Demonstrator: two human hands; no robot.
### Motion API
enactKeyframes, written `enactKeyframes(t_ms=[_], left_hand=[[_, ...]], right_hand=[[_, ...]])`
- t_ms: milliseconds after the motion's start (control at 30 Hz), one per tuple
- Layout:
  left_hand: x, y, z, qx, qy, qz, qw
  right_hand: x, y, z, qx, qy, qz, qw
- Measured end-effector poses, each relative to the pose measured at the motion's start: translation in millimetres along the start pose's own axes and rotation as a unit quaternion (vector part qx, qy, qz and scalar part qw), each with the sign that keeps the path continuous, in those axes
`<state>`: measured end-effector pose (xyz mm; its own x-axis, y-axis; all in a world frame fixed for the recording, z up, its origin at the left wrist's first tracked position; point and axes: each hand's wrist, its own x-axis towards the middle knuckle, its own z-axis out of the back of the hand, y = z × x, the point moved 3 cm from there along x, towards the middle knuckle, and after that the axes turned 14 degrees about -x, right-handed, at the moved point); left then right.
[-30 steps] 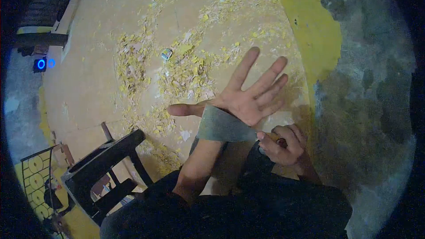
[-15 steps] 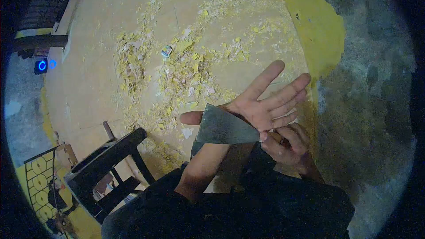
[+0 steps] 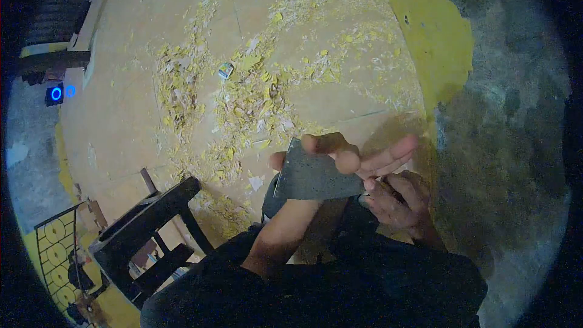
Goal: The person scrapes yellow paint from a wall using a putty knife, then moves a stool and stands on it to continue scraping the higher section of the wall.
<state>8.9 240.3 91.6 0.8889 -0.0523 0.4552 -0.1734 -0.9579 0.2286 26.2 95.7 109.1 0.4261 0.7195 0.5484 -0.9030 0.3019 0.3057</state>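
My right hand [image 3: 401,203] is closed around the narrow end of a wide putty knife [image 3: 319,176]. Its grey metal blade points left and lies across my left wrist in this view, hiding the wrist and part of the palm. My left hand [image 3: 346,155] is just beyond the blade, with fingers apart. Two of its digits bend over the blade's far edge, while other fingers stretch to the right, above my right hand. The putty knife's handle is hidden inside my right hand.
Yellow and white paint flakes [image 3: 255,91] are scattered over the tan floor [image 3: 115,121]. A small box-like item [image 3: 225,71] lies among them. To the left stands a dark wooden chair [image 3: 155,206]. A patchy grey and yellow wall [image 3: 480,146] rises on the right.
My left hand has gone from a spread, upturned palm to partly bent fingers, some now over the blade's far edge. The putty knife has shifted slightly right; my right hand stays on it.
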Motion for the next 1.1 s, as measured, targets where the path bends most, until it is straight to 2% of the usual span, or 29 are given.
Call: enactKeyframes(t_ms=[33, 100, 167, 300, 333, 400, 500, 567, 800, 967, 1100], left_hand=[[-3.8, 2.4, 6.6, -0.001, 0.0, 0.0, 1.0], [-11.9, 6.3, 17.1, -0.077, 0.086, -0.045, 0.992], [-14.0, 6.5, 17.5, -0.075, 0.056, -0.039, 0.995], [-9.3, 2.5, 7.4, -0.052, -0.066, -0.015, 0.996], [-15.5, 5.0, 16.8, -0.052, -0.066, -0.015, 0.996], [-28.1, 10.5, 33.0, -0.05, 0.046, -0.016, 0.998], [-32.1, 10.6, 35.6, -0.05, 0.048, -0.02, 0.997], [-30.2, 9.8, 32.8, -0.052, 0.051, -0.022, 0.997], [-18.5, 5.2, 19.2, -0.061, 0.059, -0.028, 0.996], [-8.9, 0.8, 11.3, -0.068, 0.067, -0.034, 0.995], [-2.3, -2.7, 9.8, -0.071, 0.074, -0.038, 0.994]], right_hand=[[0.4, -0.3, -0.3, 0.01, 0.001, -0.008, 1.0], [-1.9, -0.8, 2.2, 0.019, 0.002, -0.017, 1.0], [-8.4, 0.7, 3.8, 0.006, 0.104, -0.002, 0.995], [-5.3, 0.0, 1.4, 0.026, 0.084, -0.002, 0.996], [-9.4, -0.8, -0.4, 0.028, 0.072, 0.003, 0.997], [-8.7, -1.1, -0.7, 0.03, 0.06, 0.008, 0.998], [-1.0, -1.8, -0.2, 0.057, 0.048, 0.008, 0.997], [-3.6, -2.1, -1.7, 0.025, 0.032, 0.038, 0.998], [-8.8, -2.4, 0.8, 0.02, 0.043, 0.032, 0.998], [-6.5, -3.5, 1.6, 0.034, 0.075, 0.0, 0.997], [-15.6, -4.6, -2.2, 0.049, 0.057, -0.04, 0.996]])
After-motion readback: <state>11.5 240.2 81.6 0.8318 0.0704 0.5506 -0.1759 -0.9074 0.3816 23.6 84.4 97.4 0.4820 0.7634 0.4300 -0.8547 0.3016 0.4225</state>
